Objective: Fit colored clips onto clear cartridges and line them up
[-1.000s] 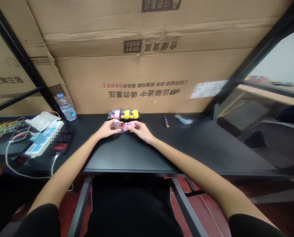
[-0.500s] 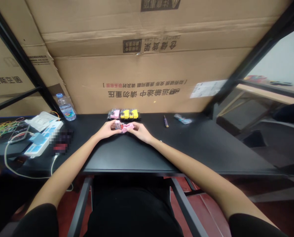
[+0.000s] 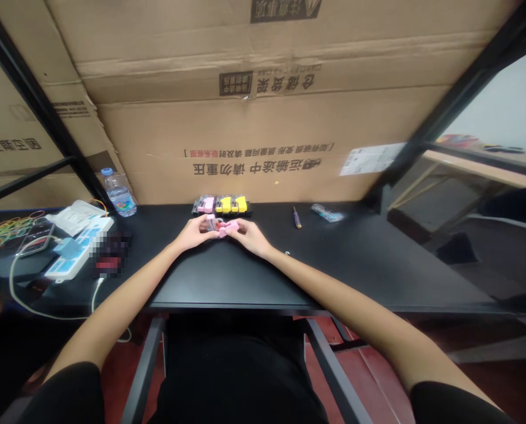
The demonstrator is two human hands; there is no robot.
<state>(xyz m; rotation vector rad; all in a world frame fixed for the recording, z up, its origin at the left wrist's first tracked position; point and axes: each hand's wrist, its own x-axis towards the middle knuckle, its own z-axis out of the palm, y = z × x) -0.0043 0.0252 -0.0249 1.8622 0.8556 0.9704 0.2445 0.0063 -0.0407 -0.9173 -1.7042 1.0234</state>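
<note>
In the head view my left hand [image 3: 195,232] is closed around the left end of a small pink and clear plastic piece [image 3: 211,222]. My right hand [image 3: 250,237] pinches a solid pink plastic part [image 3: 232,227] at the right. A bit of red shows between the two ends, and I cannot make out whether they are joined. Just behind the hands stands a row of similar plastic pieces, with one pink piece [image 3: 207,204] at the left and two yellow pieces [image 3: 232,204] beside it. Fingers hide much of what is held.
Right of the hands lie a screwdriver [image 3: 297,218] and a clear plastic packet [image 3: 327,213]. At left are a water bottle [image 3: 120,195], a white power strip [image 3: 84,247], a cable [image 3: 12,282] and coloured strings [image 3: 7,229]. Cardboard [image 3: 245,129] backs the black table [image 3: 227,282].
Both hands keep their grip in nearly the same place. The pink part in the right hand appears slightly turned, and a small white item beside the right forearm shows more fully.
</note>
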